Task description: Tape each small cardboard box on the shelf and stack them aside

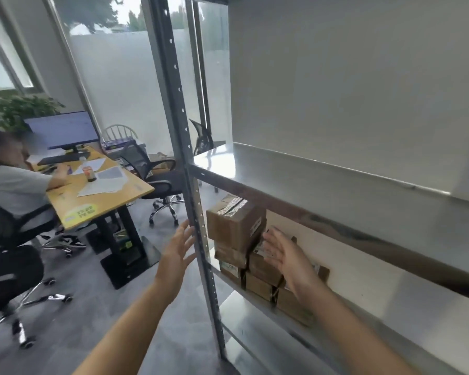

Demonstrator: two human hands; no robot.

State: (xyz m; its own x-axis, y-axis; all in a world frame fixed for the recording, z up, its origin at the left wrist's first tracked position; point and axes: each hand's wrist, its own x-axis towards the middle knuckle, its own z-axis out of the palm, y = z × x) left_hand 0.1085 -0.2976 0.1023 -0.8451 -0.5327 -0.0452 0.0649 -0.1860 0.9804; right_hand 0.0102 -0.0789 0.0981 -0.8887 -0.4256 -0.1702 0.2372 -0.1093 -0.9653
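Note:
Several small cardboard boxes sit stacked at the left end of the lower metal shelf (249, 318). The top box (234, 224) has shiny tape along its top seam. Lower boxes (260, 269) lie beneath and to its right. My right hand (287, 257) is inside the shelf bay, fingers spread, just right of the top box and apart from it. My left hand (178, 251) hovers outside the shelf, left of the upright post (201, 231), fingers apart and holding nothing. No tape roll is visible.
The upper shelf board (336, 190) overhangs the boxes. At the left, a person (11, 180) sits at a wooden desk (106, 196) with a monitor (63, 131), papers and office chairs (152, 171). Grey floor lies between desk and shelf.

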